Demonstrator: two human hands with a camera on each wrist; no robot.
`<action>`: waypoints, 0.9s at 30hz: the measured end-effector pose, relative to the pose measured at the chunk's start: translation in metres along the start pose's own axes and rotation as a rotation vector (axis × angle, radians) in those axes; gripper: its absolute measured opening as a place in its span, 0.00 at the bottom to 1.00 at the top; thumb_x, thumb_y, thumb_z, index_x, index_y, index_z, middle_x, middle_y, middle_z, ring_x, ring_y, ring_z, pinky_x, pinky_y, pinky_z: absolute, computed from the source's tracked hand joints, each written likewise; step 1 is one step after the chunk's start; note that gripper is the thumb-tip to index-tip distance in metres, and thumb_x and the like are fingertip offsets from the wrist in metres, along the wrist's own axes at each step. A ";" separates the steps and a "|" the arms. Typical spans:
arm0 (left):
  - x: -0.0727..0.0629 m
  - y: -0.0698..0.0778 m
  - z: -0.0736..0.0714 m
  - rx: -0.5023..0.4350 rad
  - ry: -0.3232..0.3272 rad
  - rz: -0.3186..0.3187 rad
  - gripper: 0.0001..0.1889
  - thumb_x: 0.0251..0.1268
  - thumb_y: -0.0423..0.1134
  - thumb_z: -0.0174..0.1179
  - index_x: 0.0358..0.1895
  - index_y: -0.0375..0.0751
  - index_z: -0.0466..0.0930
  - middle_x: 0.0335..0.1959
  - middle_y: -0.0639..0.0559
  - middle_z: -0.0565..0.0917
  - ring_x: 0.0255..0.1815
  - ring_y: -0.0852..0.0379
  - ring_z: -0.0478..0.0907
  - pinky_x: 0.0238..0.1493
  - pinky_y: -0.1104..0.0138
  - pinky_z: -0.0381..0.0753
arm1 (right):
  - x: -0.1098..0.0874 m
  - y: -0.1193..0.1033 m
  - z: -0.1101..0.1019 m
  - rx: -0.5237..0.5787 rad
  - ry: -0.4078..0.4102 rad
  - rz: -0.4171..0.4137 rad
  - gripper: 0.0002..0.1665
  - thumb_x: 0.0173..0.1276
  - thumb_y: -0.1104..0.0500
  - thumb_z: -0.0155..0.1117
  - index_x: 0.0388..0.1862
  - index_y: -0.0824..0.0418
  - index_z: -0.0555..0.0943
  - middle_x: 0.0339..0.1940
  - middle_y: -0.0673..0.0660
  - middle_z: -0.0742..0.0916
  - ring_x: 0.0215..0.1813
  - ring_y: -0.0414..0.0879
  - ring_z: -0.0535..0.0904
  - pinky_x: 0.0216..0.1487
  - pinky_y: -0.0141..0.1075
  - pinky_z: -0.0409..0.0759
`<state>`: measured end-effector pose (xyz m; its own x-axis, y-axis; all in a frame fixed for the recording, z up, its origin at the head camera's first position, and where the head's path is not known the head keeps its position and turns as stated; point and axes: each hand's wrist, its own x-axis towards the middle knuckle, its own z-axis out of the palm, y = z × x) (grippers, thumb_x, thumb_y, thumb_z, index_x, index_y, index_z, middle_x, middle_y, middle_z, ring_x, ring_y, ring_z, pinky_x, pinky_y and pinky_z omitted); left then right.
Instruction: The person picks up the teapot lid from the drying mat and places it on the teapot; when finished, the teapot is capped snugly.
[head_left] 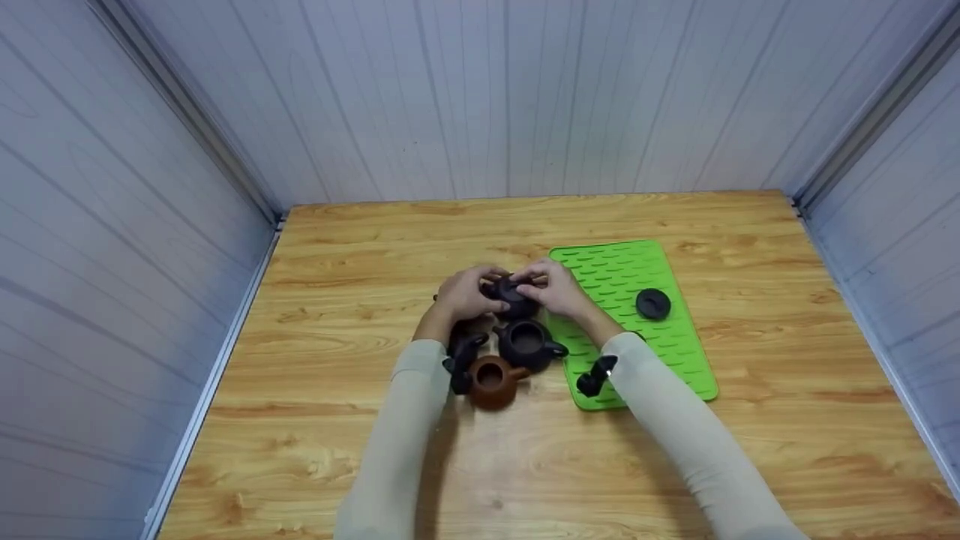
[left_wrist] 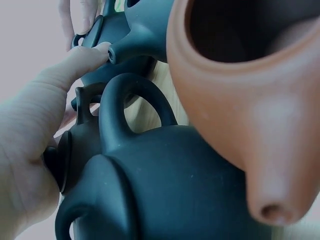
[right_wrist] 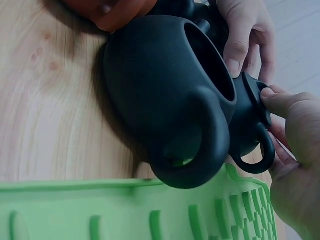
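Observation:
Both hands are at a small dark teapot (head_left: 517,304) in the middle of the table. My left hand (head_left: 463,295) holds its side, thumb towards me and fingers at the back. With thumb and fingers my right hand (head_left: 559,290) pinches the lid (right_wrist: 257,97), which sits on the pot. Just in front stands a dark teapot without a lid (right_wrist: 165,90). Nearer still is a reddish-brown teapot (head_left: 491,386), also uncovered. Beside it, partly under my left wrist, stand a large lidded dark teapot (left_wrist: 185,180) and a smaller dark one (left_wrist: 82,145).
A green ridged mat (head_left: 600,281) lies to the right, with a round black lid (head_left: 653,304) on it. The wooden table (head_left: 337,420) meets pale panel walls (head_left: 480,105) at the back and sides. The pots stand close together.

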<state>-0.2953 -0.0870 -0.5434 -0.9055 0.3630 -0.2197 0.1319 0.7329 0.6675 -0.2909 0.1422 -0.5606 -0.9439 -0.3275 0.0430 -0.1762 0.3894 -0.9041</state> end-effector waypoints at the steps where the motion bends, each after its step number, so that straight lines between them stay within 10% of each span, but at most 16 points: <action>1: 0.000 0.000 -0.001 -0.002 -0.003 -0.001 0.31 0.76 0.49 0.77 0.79 0.59 0.80 0.80 0.49 0.83 0.76 0.42 0.83 0.80 0.44 0.79 | 0.000 0.000 0.000 -0.001 0.000 0.001 0.14 0.79 0.66 0.73 0.59 0.69 0.92 0.66 0.71 0.85 0.71 0.68 0.85 0.78 0.58 0.84; 12: -0.003 0.004 -0.011 0.055 -0.030 0.036 0.33 0.75 0.46 0.77 0.81 0.52 0.79 0.80 0.44 0.83 0.75 0.41 0.84 0.78 0.45 0.82 | 0.003 -0.003 -0.001 -0.020 -0.026 0.012 0.16 0.79 0.65 0.75 0.62 0.68 0.91 0.66 0.70 0.85 0.70 0.69 0.85 0.78 0.59 0.83; 27: -0.033 0.007 -0.024 0.190 0.140 0.172 0.30 0.74 0.48 0.78 0.76 0.51 0.83 0.77 0.40 0.81 0.77 0.36 0.80 0.77 0.38 0.80 | 0.003 -0.007 -0.010 0.047 -0.086 0.002 0.17 0.79 0.66 0.74 0.63 0.70 0.89 0.68 0.71 0.82 0.74 0.67 0.82 0.80 0.58 0.82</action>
<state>-0.2735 -0.1072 -0.5144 -0.9084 0.4181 -0.0061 0.3493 0.7668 0.5385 -0.2957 0.1467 -0.5496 -0.9165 -0.4000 0.0060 -0.1588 0.3501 -0.9232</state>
